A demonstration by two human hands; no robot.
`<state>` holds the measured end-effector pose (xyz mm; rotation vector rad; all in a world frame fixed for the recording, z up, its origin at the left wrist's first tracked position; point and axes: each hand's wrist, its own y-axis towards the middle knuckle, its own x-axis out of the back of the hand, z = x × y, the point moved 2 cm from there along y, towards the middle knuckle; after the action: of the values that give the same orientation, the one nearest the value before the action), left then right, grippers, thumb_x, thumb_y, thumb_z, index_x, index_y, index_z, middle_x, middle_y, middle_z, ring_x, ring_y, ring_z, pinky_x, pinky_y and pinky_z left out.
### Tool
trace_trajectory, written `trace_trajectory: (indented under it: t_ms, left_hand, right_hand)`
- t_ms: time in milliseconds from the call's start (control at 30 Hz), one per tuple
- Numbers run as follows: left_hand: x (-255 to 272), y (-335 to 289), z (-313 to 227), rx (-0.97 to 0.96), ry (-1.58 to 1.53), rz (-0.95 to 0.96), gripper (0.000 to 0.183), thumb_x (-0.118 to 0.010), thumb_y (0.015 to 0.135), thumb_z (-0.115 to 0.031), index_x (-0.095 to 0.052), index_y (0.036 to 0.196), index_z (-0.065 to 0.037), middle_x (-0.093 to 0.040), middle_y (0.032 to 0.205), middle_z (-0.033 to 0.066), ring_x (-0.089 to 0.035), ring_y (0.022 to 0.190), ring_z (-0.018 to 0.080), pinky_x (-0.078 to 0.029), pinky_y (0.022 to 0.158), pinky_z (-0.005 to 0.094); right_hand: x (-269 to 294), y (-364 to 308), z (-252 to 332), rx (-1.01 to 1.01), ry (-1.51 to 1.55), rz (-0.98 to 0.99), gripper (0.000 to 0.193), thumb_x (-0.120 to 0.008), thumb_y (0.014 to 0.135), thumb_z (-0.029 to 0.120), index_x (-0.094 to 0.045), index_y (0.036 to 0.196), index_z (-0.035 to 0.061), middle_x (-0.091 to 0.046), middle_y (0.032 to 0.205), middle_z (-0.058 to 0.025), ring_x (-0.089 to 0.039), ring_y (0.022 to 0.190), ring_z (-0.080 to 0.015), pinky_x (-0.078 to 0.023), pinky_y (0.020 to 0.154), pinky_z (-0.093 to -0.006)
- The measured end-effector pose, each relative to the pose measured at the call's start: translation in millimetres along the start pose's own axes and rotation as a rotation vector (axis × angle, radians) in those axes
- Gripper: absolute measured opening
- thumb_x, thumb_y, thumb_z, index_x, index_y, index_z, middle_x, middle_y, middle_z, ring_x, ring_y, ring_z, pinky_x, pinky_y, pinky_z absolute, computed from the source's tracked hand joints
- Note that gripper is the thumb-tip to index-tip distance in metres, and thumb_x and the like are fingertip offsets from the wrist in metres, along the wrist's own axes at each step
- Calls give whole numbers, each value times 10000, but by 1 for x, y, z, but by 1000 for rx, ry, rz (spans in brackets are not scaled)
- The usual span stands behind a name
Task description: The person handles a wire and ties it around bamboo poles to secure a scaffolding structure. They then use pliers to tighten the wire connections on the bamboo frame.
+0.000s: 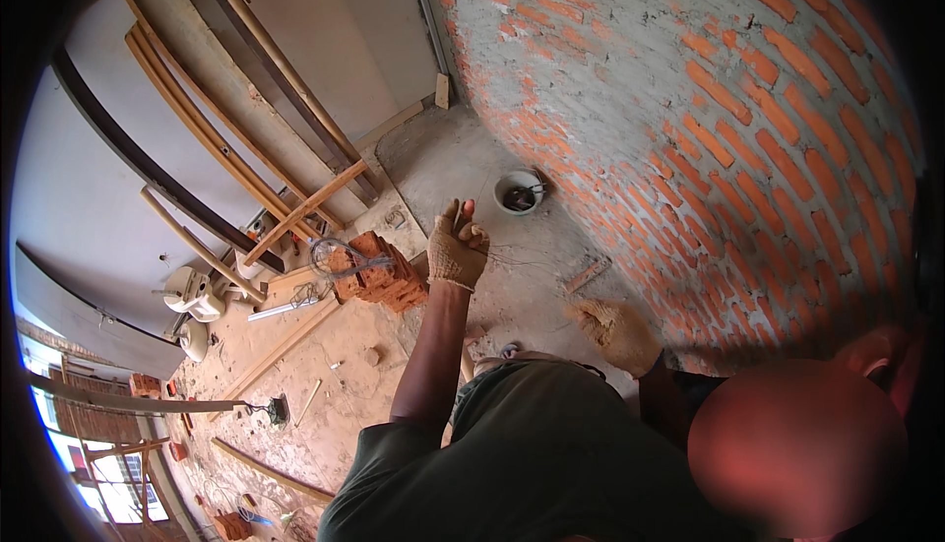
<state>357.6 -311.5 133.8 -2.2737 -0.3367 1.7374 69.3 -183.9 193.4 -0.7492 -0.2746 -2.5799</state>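
Observation:
My left hand (457, 253), in a beige knitted work glove, is raised near the middle of the view. Its fingers are curled in, and a reddish tip shows among them; what they pinch is too small to make out. Thin strands, like wire or string, run over the grey floor just right of it. Lower and to the right, beside the brick wall (748, 148), is my right hand (622, 337) in a similar glove. Its fingers look bent inward, and whatever lies within them is hidden.
A pale bucket (500, 190) with dark contents stands beyond my hands. Left of my left hand, stacked red bricks (386, 286) carry a wire coil (333, 259). Long timbers (202, 133) lean at the far left. Planks (281, 345) and rubble lie on the dusty floor.

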Motion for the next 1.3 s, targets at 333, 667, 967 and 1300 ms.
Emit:
trace_trajectory:
  t_ms: [333, 667, 967, 1300]
  left_hand:
    - [-51, -17, -54, -406, 52, 192, 372, -440, 1117, -414, -608, 1314, -147, -709, 1151, 42, -292, 490, 31, -326, 452, 177]
    - [-81, -74, 39, -116, 766, 639, 593, -489, 1071, -531, -523, 1392, -34, -716, 994, 127, -446, 448, 92, -372, 416, 231]
    - [-51, -101, 61, 314, 876, 793, 609, -527, 1057, -538, -553, 1288, 25, -711, 943, 191, -347, 412, 52, -307, 392, 220]
    - [-5, -97, 55, 253, 809, 732, 642, -551, 1044, -532, -515, 1351, 30, -634, 1218, 182, -658, 834, 219, -531, 703, 336]
  right_hand:
    - [1, -51, -68, -488, 120, 253, 331, -603, 1008, 254, -692, 1202, 2, -750, 1032, -156, -704, 868, -246, -545, 782, -342]
    - [63, 4, -4, -98, 460, -359, 664, -615, 1031, 493, -508, 1481, 18, -700, 1107, -124, -668, 982, -175, -576, 933, -351]
    - [75, 45, 27, 11, 954, -618, 236, -659, 1038, 267, -661, 1100, 39, -653, 920, -39, -592, 785, -135, -547, 850, -387]
    - [42, 54, 27, -156, 891, -363, 176, -621, 1035, 149, -667, 1114, -1, -620, 822, -46, -569, 707, -129, -514, 694, -314]
